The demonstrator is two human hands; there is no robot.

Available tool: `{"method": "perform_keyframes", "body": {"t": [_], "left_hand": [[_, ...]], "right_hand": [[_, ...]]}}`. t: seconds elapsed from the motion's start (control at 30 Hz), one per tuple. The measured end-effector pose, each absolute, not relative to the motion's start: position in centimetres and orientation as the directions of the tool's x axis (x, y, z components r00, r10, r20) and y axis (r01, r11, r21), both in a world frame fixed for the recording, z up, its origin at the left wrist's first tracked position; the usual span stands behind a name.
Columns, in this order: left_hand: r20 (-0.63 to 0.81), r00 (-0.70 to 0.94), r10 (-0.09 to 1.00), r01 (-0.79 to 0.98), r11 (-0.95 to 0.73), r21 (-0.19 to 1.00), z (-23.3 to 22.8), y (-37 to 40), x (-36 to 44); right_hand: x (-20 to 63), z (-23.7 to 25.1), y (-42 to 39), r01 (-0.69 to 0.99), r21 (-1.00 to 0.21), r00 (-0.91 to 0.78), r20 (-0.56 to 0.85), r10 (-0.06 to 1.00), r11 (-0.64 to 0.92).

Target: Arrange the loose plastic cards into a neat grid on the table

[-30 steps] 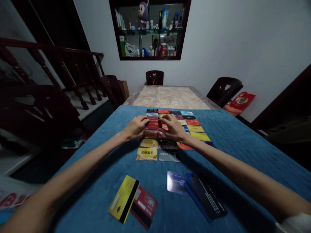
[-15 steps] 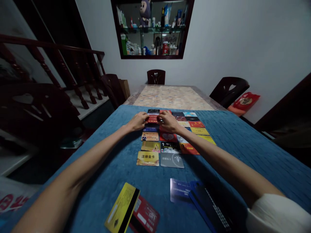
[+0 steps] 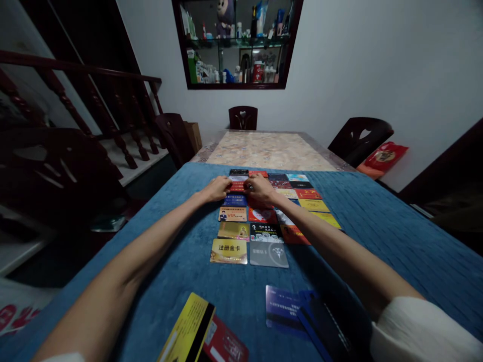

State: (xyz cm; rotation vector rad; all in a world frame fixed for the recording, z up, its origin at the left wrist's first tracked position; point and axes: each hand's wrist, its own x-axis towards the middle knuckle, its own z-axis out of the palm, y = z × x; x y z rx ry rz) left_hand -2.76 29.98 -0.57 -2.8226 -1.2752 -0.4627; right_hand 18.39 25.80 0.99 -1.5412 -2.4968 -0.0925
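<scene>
Far out on the blue cloth, a red card lies in the left column of cards, between my two hands. My left hand has its fingers closed on the card's left edge. Its right edge is pinched by my right hand, which hides part of the neighbouring cards. A pale card shows just beyond the red one, and a blue card just nearer. Closer to me are an orange VIP card, a gold card and a grey card.
Loose near me lie a yellow card over a dark red card, and a purple-blue card beside dark blue cards. The blue cloth covers the table's near part. Chairs stand around it.
The red card has slid slightly towards me between both hands, and the pale card beyond it now shows. The camera view has shifted a little.
</scene>
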Motion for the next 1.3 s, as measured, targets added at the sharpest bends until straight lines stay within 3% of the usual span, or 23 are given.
{"method": "perform_keyframes", "body": {"t": [1.03,1.3], "left_hand": [[0.204,0.619,0.759,0.752,-0.647,0.124,0.0,30.1,-2.1],[0.246,0.583,0.774,0.77,-0.623,0.138,0.0,29.0,-2.6]], "right_hand": [[17.5,1.5,25.3,0.918,0.03,-0.396,0.103,0.913,0.395],[17.7,1.6,24.3,0.923,0.035,-0.383,0.151,0.911,0.383]]}}
